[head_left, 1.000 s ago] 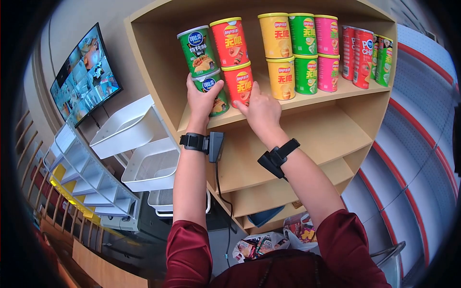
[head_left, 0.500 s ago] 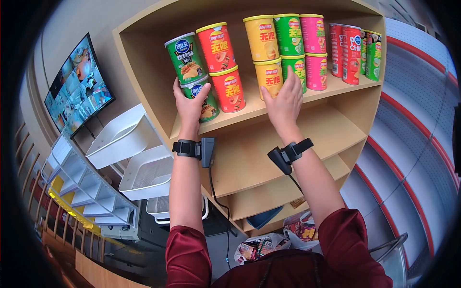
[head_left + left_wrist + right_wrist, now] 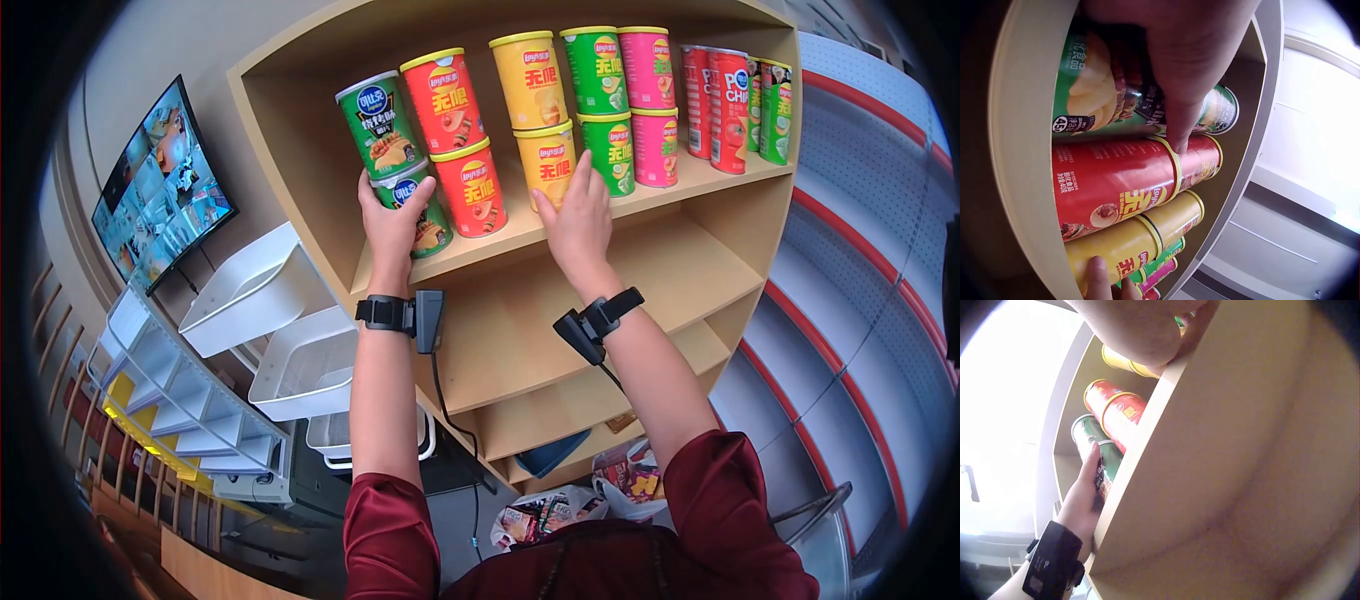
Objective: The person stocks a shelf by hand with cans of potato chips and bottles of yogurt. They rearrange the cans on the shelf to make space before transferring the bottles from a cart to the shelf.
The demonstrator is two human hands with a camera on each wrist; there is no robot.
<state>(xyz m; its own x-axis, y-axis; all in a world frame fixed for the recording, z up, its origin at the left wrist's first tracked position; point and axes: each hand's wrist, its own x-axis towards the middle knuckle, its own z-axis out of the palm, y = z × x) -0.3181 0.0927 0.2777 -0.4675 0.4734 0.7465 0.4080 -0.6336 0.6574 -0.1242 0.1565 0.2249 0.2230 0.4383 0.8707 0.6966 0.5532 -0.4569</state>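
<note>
Your left hand [image 3: 392,225] is wrapped round the lower green can [image 3: 433,238], thumb along one side, fingers round the other, the spread as wide as the can itself. Over on your right, the right hand [image 3: 580,230] has the lower yellow can [image 3: 550,158] between thumb and fingers, low on its body. Both cans stand on the same board of the wooden shelf unit [image 3: 590,300], close to its front edge.

Straight above your left hand sits the upper green can [image 3: 378,130], white-rimmed, on top of its partner. Above your right, the upper yellow can [image 3: 530,85] rides on the one you hold. Between your two hands it's red on red: the upper red can [image 3: 445,110] stacked on the lower red can [image 3: 475,195].

Look right and the row runs on: a pair of small green cans [image 3: 597,75], a pair of pink cans [image 3: 650,75], then tall red cans [image 3: 732,125] and a tall green can [image 3: 776,120] at the far end. Out left, a wall screen [image 3: 165,190] glows above white baskets [image 3: 255,290]; down below, bags of snacks [image 3: 545,517] sit on the floor near your body.
</note>
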